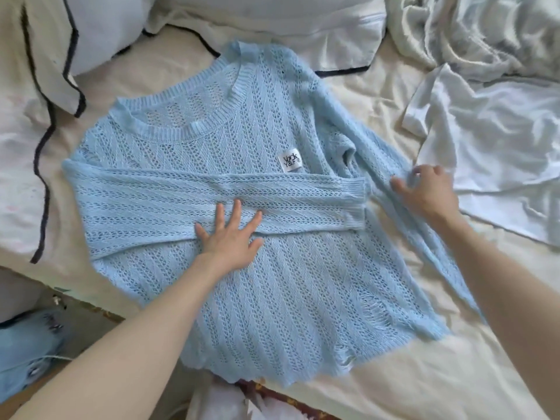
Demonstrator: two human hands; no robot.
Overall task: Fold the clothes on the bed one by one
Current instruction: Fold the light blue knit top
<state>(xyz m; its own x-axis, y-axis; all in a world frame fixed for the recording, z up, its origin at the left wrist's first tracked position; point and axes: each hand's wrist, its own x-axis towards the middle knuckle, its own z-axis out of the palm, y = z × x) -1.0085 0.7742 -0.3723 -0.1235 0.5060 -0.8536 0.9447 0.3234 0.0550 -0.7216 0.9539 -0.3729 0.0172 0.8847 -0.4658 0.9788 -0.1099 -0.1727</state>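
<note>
A light blue open-knit sweater [272,292] lies flat on the cream bed sheet [424,374], neck toward the pillows, a white label on its chest. One sleeve [181,192] is folded straight across the body. My left hand [230,234] presses flat on that folded sleeve, fingers spread. My right hand [424,189] grips the other sleeve [378,147], which runs diagonally along the sweater's right side.
A white garment [491,165] lies to the right of the sweater, a crumpled pale blanket [485,31] behind it. Pillows with dark piping [60,56] sit at the back left. Blue denim [27,353] shows below the bed's edge at lower left.
</note>
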